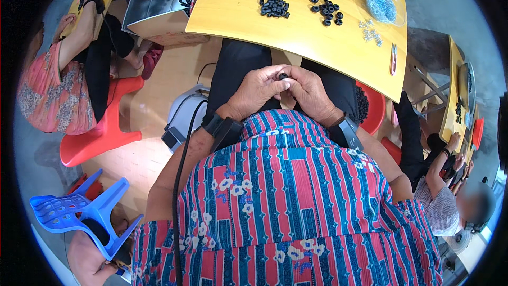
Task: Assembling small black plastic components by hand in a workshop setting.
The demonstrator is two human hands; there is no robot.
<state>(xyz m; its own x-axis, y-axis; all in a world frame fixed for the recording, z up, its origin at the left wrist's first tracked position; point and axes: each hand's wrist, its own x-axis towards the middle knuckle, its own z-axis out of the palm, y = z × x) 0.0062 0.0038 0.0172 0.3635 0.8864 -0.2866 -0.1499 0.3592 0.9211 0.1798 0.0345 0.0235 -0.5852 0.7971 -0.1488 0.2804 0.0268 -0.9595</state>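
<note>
Above my lap, just off the table's near edge, my two hands meet around a small round black part (282,76) with a hole in its face. My left hand (255,92) is closed, its thumb and fingertips pressed to the part's lower side. My right hand (310,94) is closed against it from the other side, thumb next to the left thumb. The fingers cover most of the part. On the table ahead are a pile of small black cylinders (274,7) and a group of black ring-like parts (326,10).
The yellow table (233,5) also carries a dish of clear bluish bits (382,4), loose clear bits (371,34) and red-handled snips (393,59). A red basin (377,107) of black parts stands right, a lined box (164,24) left. Co-workers sit on both sides; a cable (179,180) hangs near my left arm.
</note>
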